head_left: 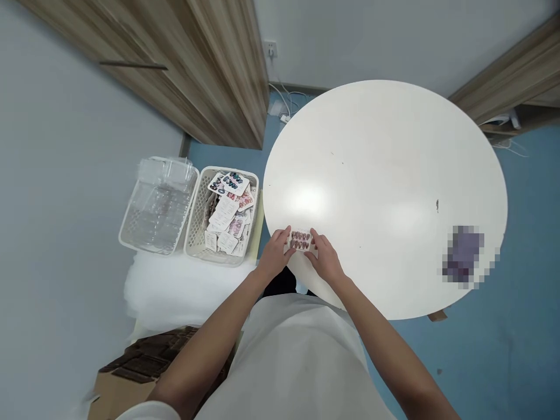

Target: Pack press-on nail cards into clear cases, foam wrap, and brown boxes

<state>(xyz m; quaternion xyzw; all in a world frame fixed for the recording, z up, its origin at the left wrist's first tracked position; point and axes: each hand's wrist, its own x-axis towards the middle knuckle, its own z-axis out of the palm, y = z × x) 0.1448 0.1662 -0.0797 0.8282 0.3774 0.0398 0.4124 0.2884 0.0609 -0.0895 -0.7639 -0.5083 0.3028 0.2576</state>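
Note:
A small card of press-on nails [300,240], with two rows of purplish-brown nails, is held between my two hands at the near left edge of the white round table [385,151]. My left hand [275,252] grips its left side, thumb below and fingers above. On the opposite side, my right hand [325,256] grips the right edge in the same way. Whether the card is inside a clear case is too small to tell.
Left of the table, a white basket [191,245] holds many nail cards. Beside it another basket [125,238] contains clear plastic cases [160,204]. White wrapping material [170,289] and a cardboard box [116,394] lie nearer me. A blurred purple item [464,251] rests at the table's right.

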